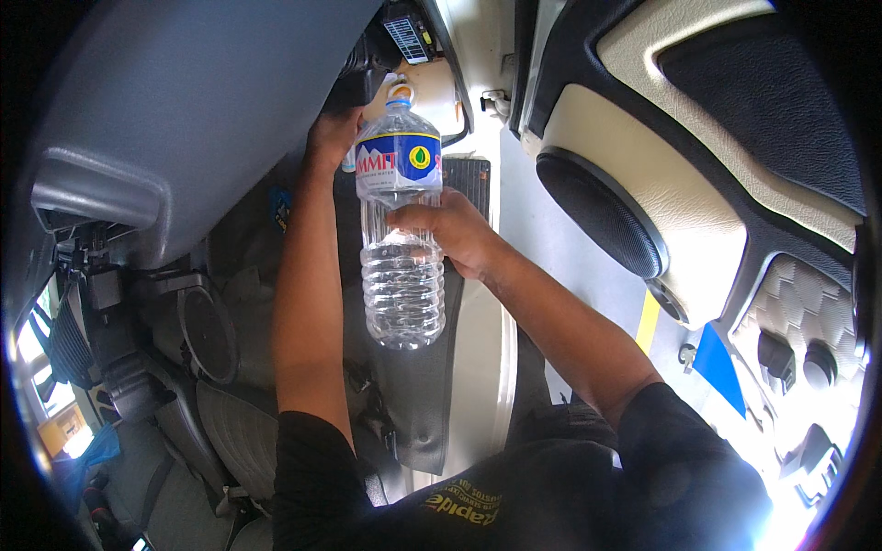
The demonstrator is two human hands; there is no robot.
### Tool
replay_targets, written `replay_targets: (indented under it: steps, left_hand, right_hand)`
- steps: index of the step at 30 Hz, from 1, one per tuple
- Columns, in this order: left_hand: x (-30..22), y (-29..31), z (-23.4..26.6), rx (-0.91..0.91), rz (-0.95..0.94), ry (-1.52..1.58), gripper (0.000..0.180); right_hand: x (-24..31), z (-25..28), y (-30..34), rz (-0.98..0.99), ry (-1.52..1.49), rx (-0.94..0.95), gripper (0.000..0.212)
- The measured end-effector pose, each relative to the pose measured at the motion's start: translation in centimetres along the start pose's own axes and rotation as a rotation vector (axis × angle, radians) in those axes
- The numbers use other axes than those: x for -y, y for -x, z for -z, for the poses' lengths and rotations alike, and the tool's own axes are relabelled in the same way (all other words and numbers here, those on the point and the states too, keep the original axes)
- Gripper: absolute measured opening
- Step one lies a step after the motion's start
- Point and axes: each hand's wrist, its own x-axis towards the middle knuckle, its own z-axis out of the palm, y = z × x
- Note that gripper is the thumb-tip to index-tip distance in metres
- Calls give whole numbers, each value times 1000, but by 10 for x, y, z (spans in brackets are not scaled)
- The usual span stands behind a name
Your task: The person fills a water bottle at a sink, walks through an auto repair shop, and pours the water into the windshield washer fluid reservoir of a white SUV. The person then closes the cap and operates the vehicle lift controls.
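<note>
My right hand [455, 230] is wrapped round the middle of a large clear plastic bottle [404, 294] with a blue and white label. The bottle's neck points away from me, toward the recess under the dashboard, and a blue ring circles it. Just past the neck shows a pale ring with an orange-brown middle; whether it belongs to the bottle I cannot make out. Left of the neck, my left hand [336, 140] reaches up beside a dark plastic part [363, 73]. Its fingers are mostly hidden there.
The grey dashboard [211, 101] fills the upper left. On the right stands the open door with a round speaker [602, 211]. A dark floor mat [413, 413] and pale door sill [485, 358] lie below the bottle. A labelled fuse cover [407, 35] sits at the top. Seats are at lower left.
</note>
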Motion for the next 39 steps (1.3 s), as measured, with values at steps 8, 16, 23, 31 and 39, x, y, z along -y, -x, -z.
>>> replay_targets:
  steps: [8,16,23,31,39]
  left_hand:
    - [-4,3,2,3,-36,-88,51]
    - [1,1,2,-30,-108,-90,51]
    - [8,-3,1,-27,-302,-177,51]
    - [11,-4,2,-22,-332,-222,49]
    - [8,-4,1,15,-134,-41,44]
  right_hand:
    - [5,-5,5,-8,-8,-3,41]
    - [0,-2,2,-9,5,14,44]
    - [4,-5,5,-4,-40,1,41]
    - [4,-6,6,8,-25,-9,39]
    - [1,-3,3,18,-14,1,41]
